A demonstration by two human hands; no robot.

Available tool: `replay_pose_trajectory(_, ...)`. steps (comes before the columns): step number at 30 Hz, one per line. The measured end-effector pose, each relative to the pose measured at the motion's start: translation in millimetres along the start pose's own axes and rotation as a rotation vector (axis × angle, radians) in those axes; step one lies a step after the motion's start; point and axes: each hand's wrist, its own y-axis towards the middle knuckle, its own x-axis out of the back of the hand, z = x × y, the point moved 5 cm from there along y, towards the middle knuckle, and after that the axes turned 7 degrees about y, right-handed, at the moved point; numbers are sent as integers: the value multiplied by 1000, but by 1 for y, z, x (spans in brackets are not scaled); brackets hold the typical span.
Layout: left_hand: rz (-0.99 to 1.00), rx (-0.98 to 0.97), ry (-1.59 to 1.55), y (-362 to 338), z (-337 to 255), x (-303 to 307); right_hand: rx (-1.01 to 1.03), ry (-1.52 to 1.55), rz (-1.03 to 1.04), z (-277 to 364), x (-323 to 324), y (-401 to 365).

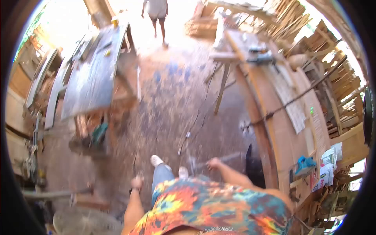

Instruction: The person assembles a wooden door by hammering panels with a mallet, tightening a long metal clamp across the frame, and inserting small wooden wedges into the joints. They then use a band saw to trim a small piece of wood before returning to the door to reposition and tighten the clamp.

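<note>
My left hand (137, 182) hangs low at my side with its fingers curled closed. A thin dark line on the floor side meets it in this view, and I cannot tell what the fingers hold, if anything. On the other side, my right hand (214, 163) is held out from my body over the floor, its fingers loosely apart with nothing visible in them. A pale strip (231, 156) on the floor lies just beyond it. Below me show my light shoes (156, 160), blue trousers and a multicoloured shirt (219, 196).
A long table (92, 74) stands ahead on the left. A workbench (270, 105) with tools runs along the right, near stacked timber (344, 86). Cables (197, 113) cross the floor. A fan (84, 221) is at lower left. A person (156, 13) stands ahead.
</note>
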Motion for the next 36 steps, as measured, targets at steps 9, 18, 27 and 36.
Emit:
replay_pose_trajectory(9, 364, 112, -872, 266, -155, 93, -59, 620, 299, 187, -10, 118)
replay_pose_trajectory(18, -150, -845, 415, 427, -474, 395, -12, 492, -294, 440, 7, 75)
replay_pose_trajectory(27, -34, -449, -49, 553, -585, 487, -9, 450, 71, 619, 69, 286)
replay_pose_trajectory(36, -16, -210, -572, 693, -593, 529, 491, -1162, 160, 989, 62, 389)
